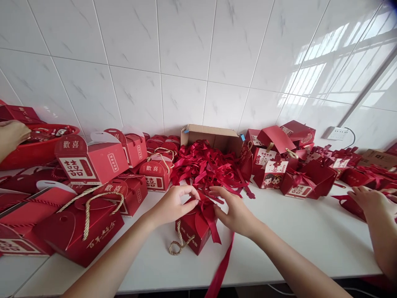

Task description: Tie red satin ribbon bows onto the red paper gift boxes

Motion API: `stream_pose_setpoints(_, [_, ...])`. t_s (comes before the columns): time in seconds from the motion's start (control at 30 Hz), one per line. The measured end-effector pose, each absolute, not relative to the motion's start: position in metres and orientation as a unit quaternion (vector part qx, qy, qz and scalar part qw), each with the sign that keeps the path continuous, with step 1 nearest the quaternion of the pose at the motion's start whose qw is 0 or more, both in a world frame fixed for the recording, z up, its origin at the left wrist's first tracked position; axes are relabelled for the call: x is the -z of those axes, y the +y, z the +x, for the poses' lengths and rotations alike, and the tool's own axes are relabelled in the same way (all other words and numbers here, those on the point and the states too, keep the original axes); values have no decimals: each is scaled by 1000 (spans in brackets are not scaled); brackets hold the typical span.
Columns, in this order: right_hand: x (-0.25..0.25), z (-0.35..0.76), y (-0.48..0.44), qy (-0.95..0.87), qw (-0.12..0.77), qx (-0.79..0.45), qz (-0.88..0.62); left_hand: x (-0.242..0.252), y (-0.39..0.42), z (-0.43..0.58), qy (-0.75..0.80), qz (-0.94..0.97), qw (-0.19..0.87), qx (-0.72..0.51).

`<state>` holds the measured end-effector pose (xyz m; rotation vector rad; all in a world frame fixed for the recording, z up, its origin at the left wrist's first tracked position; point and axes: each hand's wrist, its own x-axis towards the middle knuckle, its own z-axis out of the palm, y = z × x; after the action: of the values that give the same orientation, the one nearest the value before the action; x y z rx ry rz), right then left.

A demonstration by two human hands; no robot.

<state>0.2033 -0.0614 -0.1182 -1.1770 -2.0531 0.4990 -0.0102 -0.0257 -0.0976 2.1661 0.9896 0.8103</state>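
A small red box (192, 229) stands on the white table, with a red ribbon bow (207, 208) on its top. My left hand (176, 203) is at the bow's left side, thumb and forefinger curved toward each other near a loop. At the right side of the bow is my right hand (232, 210), fingers apart and bent around the ribbon without closing on it. A gold cord (179, 244) hangs from the box's left side and curls on the table. One long red ribbon (221, 269) trails over the table's front edge.
Behind the box, red ribbons (214, 167) spill from a cardboard box (214, 134). Red gift boxes (93, 159) crowd the left, and more boxes (273, 171) stand at right. Other people's hands show at the far left (12, 136) and far right (372, 207).
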Motion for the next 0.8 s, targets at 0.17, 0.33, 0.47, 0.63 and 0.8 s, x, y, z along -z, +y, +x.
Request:
stream_pose_setpoints(0.17, [120,203,-55,-785,367,-175,-467,100,-26,-10,375,818,305,-311])
stream_pose_setpoints(0.33, [101,204,-73,-815,319,-132,-466,104,-23,-11,363,820,308,-316])
stream_pose_setpoints(0.47, [81,206,-84,-818,263,-212,-465,102,-23,-10,350,826,315,-310])
stream_pose_setpoints(0.63, [84,202,-64,-793,320,-221,-469,93,-28,-11,357,834,293,-303])
stream_pose_setpoints(0.8, [99,194,-48,-763,356,-289,-454,87,-29,-12,363,843,269,-291])
